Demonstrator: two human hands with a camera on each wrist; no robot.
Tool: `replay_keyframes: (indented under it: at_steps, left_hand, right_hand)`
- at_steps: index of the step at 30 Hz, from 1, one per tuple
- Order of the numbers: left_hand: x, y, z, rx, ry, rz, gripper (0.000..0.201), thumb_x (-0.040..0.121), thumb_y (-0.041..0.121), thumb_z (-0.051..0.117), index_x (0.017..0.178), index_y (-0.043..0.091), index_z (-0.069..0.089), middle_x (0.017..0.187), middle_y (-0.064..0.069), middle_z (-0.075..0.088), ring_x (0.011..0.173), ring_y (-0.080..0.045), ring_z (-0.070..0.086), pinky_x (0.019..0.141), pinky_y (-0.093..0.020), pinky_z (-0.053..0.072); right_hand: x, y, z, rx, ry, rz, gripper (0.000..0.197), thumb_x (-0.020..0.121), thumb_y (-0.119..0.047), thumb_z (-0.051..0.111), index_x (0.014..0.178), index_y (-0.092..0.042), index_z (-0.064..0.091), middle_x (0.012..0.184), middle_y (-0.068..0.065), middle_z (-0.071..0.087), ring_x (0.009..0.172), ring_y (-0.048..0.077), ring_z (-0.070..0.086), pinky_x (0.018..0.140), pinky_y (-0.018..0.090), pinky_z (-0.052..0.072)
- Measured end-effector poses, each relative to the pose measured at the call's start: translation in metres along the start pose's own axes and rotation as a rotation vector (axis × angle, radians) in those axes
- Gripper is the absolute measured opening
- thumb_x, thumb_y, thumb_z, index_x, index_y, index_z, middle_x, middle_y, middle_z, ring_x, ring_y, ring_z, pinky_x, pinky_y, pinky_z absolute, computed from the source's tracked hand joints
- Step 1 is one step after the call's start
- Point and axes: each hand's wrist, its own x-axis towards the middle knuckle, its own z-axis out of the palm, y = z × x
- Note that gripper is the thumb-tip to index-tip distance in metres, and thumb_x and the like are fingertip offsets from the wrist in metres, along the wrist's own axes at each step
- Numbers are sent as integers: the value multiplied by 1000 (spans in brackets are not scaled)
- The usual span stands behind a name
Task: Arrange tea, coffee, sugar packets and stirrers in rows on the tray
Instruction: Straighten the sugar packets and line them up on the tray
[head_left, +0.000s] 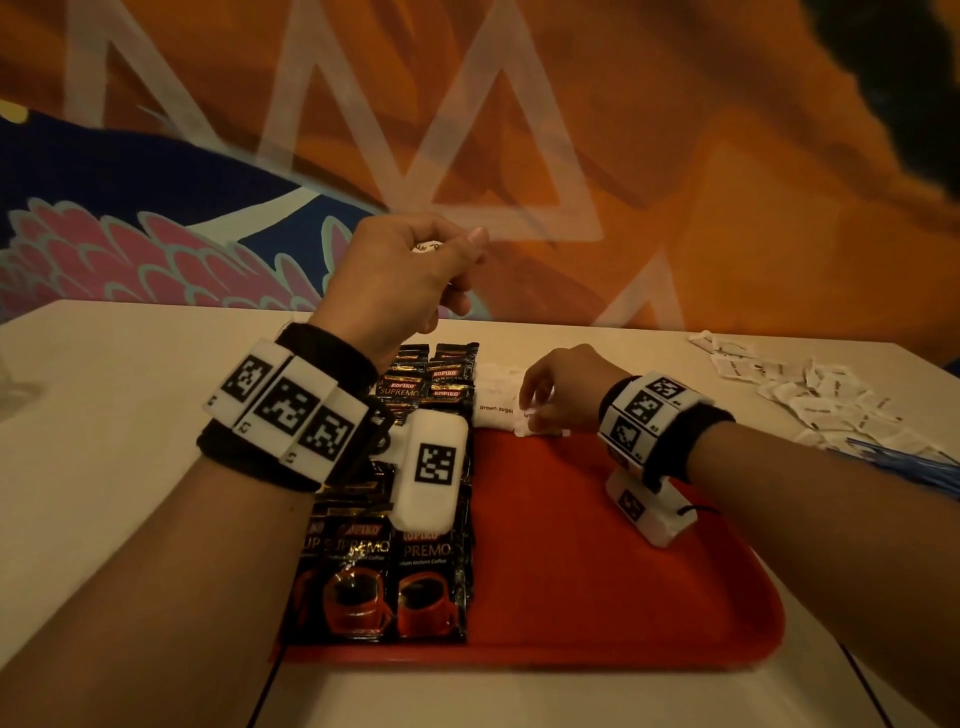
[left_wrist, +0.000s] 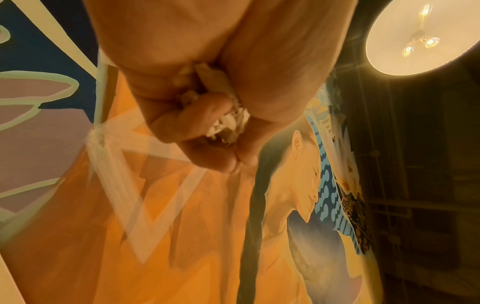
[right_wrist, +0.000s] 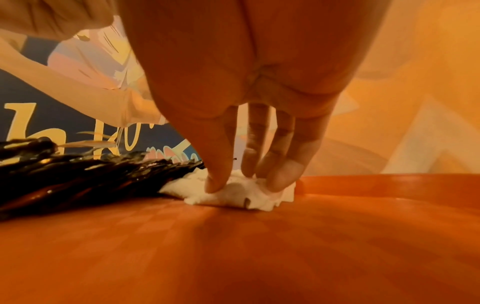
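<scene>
While my left hand (head_left: 400, 275) hangs above the tray's far edge, fist curled round a wad of white sugar packets (left_wrist: 228, 121), my right hand (head_left: 563, 387) pinches another packet (right_wrist: 241, 195) down onto the red tray (head_left: 597, 561), just beside the black coffee sachets (head_left: 415, 582). More packets (head_left: 810, 389), prob. sugar, lie on the table at right.

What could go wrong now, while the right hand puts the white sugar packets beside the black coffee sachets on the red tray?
1. The right hand pinches small white sugar packets right next to the overlapping black coffee sachets; a nudge may disturb that row.
2. The raised left hand grips a crumpled bunch of white packets above the red plastic tray; some might slip out and scatter.
</scene>
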Motion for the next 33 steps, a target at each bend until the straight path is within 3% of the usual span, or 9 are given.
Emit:
replay_keyframes:
  at_steps: [6,8,11,17,22,26,29,31,33]
  left_hand:
    - [0,3,-2,-144,-36,-122,40,101,47,48,97,11,66,69,-2,57,52,-9,51,41,-17,34]
    - [-1,4,-1,-206,-89,-174,46,99,54,42,105,12,60,67,-2,58,50,-9,50,38,-16,33]
    - [-4,5,2,-258,-167,-204,49,98,60,35,111,16,53,66,-3,61,50,-11,51,36,-16,34]
    - [-8,5,3,-308,-299,-212,63,95,61,34,131,11,46,68,-7,61,55,-18,57,36,-18,38]
    - [-8,4,4,-334,-399,-189,74,83,62,41,131,6,45,72,-10,61,51,-16,56,33,-16,33]
    - [-6,1,6,-303,-347,-156,64,83,56,47,124,7,54,78,-4,64,51,-12,52,34,-14,32]
    - [-5,-1,8,-205,-241,-105,50,77,50,58,108,12,66,80,0,65,51,-9,49,41,-15,38]
    - [-3,-5,8,-24,-183,19,39,75,46,67,100,17,71,75,10,66,50,-3,50,46,-15,39]
    - [-2,-9,9,78,-138,117,27,80,37,73,96,15,74,62,17,63,49,2,50,48,-11,37]
  right_hand:
    - [-10,-9,-32,213,240,-88,16,83,-33,77,96,-24,73,94,-8,71,88,7,66,71,16,46]
    - [-18,-21,-44,386,398,-142,8,85,-29,76,91,-24,73,90,-10,72,84,6,66,75,20,50]
    - [-35,-43,-57,695,539,-272,5,86,-22,74,83,-25,72,79,-7,72,74,9,66,69,28,54]
    - [-54,-62,-60,877,397,-328,18,83,-24,77,93,-10,74,83,0,75,77,12,69,60,16,47]
    - [-51,-56,-53,1006,369,-338,7,88,-15,71,89,-8,71,66,-6,68,64,6,62,61,25,47]
    - [-51,-56,-55,1030,455,-289,12,92,-17,66,85,-9,69,73,2,68,69,10,62,61,27,49]
    - [-50,-54,-56,1081,511,-214,14,95,-17,62,84,-11,67,89,15,70,81,24,66,60,30,50]
    - [-49,-53,-55,1089,494,-194,18,97,-16,60,80,-13,66,92,18,69,83,28,66,60,31,50]
    - [-49,-52,-54,1084,470,-199,19,98,-16,58,80,-13,65,89,15,68,80,21,64,61,32,50]
